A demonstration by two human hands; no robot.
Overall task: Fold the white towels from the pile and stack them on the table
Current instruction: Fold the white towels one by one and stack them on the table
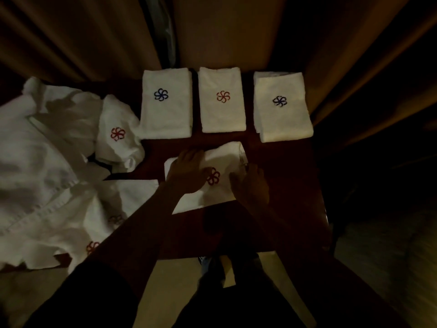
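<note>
Towels filled most of the dim view. Nearest the person, a half-folded towel (224,157) with a red pinwheel emblem (213,176) lay on the dark wooden worktop (283,174), set slightly askew, with both hands on it. The left hand (186,171) lay flat across the towel's left part, its fingers stretched out and pressing the cloth down. The right hand (250,183) rested at the towel's right edge; in the gloom I cannot tell whether its fingers were gripping the edge or only touching it.

Beyond that towel, three finished ones sat in a row along the far side of the worktop, apart from one another. The left folded towel (166,114) showed a blue emblem, the middle folded towel (222,114) an orange-red one, and the right folded towel (282,121) a dark blue one. The right one looked thicker, with further layers showing at its far and left edges.

On the left, the pile (47,150) of unfolded white towels spread in loose heaps, several red emblems showing among the creases. One bunched towel (117,147) at the pile's edge lay just beside the left folded towel. Brown curtains (224,31) hung behind the worktop, and a dark sleeve (94,280) covered the left forearm.
</note>
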